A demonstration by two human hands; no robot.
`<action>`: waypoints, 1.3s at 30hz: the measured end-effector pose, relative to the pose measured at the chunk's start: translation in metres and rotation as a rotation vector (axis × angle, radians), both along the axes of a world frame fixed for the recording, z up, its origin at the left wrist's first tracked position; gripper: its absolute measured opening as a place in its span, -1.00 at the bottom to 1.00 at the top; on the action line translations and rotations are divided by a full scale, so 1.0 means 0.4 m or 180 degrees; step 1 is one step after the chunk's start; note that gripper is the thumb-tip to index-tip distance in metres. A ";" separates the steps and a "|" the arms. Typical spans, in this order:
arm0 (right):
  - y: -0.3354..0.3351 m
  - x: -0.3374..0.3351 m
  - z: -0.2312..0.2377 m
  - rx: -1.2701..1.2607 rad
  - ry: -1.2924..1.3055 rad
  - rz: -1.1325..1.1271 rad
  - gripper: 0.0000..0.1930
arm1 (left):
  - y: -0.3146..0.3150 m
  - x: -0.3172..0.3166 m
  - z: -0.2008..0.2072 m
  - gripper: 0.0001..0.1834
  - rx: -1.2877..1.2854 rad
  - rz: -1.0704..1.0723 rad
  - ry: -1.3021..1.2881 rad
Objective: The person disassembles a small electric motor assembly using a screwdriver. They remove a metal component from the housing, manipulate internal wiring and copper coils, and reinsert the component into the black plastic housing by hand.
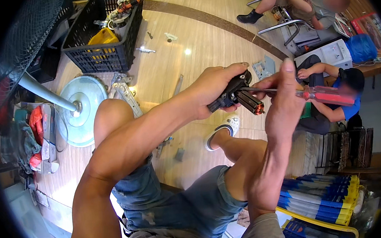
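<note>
My left hand is closed around a black motor part, held out in front of me above the floor. A dark ribbed cylinder with reddish copper at its end sticks out of the part toward the lower right. My right hand grips a screwdriver with a clear red handle. The handle points away to the right, and the thin shaft runs left to the black part beside the cylinder. Its tip cannot be made out clearly against the part.
A black plastic crate with tools stands at the upper left, near the round base of a stand. Metal pieces lie on the floor. Two people sit at the right, by a white machine. Blue-and-yellow packages are stacked lower right.
</note>
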State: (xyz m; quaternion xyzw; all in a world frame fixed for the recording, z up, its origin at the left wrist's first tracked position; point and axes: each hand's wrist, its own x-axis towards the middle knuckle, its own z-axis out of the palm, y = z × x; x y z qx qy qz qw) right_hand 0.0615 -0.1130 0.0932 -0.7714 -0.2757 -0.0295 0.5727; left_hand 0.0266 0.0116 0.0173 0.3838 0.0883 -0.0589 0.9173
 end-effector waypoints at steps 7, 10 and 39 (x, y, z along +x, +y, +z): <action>0.040 -0.019 -0.051 0.0624 -0.0077 -0.0395 -0.33 | 0.007 -0.009 0.013 -0.61 0.0019 0.0282 -0.0015; 0.045 -0.002 -0.068 0.0716 -0.0038 -0.0351 -0.32 | 0.010 -0.019 0.006 -0.63 -0.0079 0.0370 -0.0027; 0.019 -0.003 -0.036 0.0276 0.0195 0.0564 -0.46 | 0.021 -0.051 0.005 -0.62 -0.0057 0.0373 0.0112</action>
